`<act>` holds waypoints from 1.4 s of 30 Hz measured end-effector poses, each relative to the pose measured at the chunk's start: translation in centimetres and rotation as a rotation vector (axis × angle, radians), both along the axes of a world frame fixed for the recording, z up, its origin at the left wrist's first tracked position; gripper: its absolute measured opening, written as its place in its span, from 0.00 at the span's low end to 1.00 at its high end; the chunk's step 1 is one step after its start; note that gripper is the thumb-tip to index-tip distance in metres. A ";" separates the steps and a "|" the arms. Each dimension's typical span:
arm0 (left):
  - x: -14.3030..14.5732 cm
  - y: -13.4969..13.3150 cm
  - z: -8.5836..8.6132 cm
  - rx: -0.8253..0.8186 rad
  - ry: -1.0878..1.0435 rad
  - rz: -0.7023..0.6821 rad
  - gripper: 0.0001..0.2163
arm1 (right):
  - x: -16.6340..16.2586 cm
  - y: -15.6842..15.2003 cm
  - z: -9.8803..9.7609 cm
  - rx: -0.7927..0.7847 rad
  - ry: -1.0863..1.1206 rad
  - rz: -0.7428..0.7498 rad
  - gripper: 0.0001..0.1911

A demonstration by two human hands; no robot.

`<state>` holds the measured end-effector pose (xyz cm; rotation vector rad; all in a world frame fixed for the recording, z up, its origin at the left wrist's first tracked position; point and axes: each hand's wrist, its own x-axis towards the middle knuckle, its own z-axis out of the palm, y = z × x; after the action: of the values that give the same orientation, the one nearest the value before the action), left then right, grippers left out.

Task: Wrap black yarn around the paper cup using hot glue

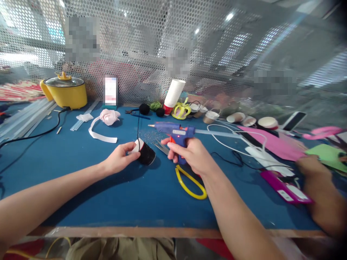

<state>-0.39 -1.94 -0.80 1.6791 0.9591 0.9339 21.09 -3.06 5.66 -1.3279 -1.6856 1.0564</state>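
My left hand grips a paper cup that is tilted on its side and wrapped in black yarn. A strand of black yarn runs from the cup up to a black yarn ball. In my right hand is a blue hot glue gun, its nozzle pointing left above the cup and a clear glue stick sticking out of its back. A small red light glows on the gun. Beneath my right hand lie scissors with yellow handles, partly hidden.
At the back left stands a yellow electric pot, near a lit phone and a white fabric roll. Stacked paper cups lean at the back. To the right are a purple power strip, pink sheet and another person's arm.
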 end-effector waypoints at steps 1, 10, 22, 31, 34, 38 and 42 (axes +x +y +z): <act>0.0 0.0 0.0 0.002 0.005 -0.001 0.07 | 0.0 -0.3 -0.2 -0.006 -0.058 0.015 0.12; -0.3 0.4 0.0 0.023 0.042 0.045 0.07 | -1.0 -2.3 0.0 0.067 -0.353 0.030 0.11; -0.4 0.5 -0.2 0.058 0.093 0.026 0.09 | -0.9 -2.7 -0.6 0.281 -0.622 0.016 0.11; -0.5 0.6 -0.3 0.106 0.115 0.012 0.08 | -1.2 -2.9 -0.3 0.336 -0.673 0.020 0.10; -0.5 0.6 -0.4 0.120 0.113 0.009 0.08 | -1.3 -2.9 -0.2 0.331 -0.672 0.032 0.10; -0.5 0.7 -0.5 0.132 0.112 0.011 0.08 | -1.3 -2.9 -0.2 0.345 -0.674 0.008 0.10; -0.5 0.8 -0.7 0.149 0.111 0.007 0.09 | -1.3 -2.9 -0.2 0.339 -0.679 0.033 0.10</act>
<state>-0.88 -1.17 -1.47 1.8708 0.9895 0.9439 19.77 -5.97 5.46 -1.5222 -2.2529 0.3012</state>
